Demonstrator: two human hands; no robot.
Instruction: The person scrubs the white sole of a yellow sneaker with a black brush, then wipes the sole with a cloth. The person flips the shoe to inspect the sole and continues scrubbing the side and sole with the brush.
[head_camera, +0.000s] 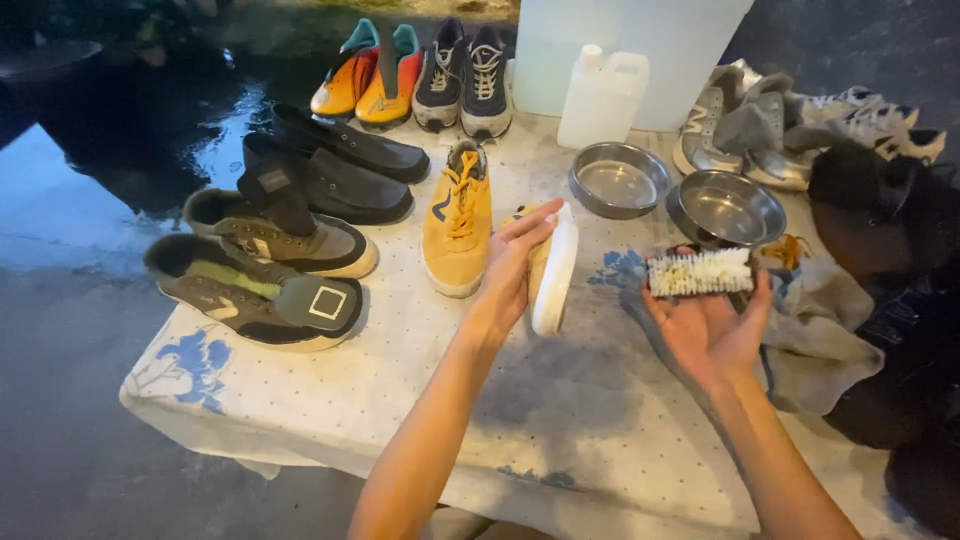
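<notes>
My left hand (508, 268) rests flat against a yellow sneaker (553, 268) tipped on its side, its white sole facing right. The matching yellow sneaker (458, 218) stands upright just to the left, laces up. My right hand (706, 325) is palm-up and holds a scrub brush (700, 271) with white bristles facing me. Both hands hover over a white dotted cloth (400, 380) spread on the ground.
Two olive shoes (262, 288) and two black shoes (335, 165) lie at left. Orange and dark sneaker pairs (415, 80) stand at the back. Two metal bowls (722, 208), a white jug (602, 98), grey sneakers (760, 130) and a grey rag (815, 330) sit right. Wet ground lies left.
</notes>
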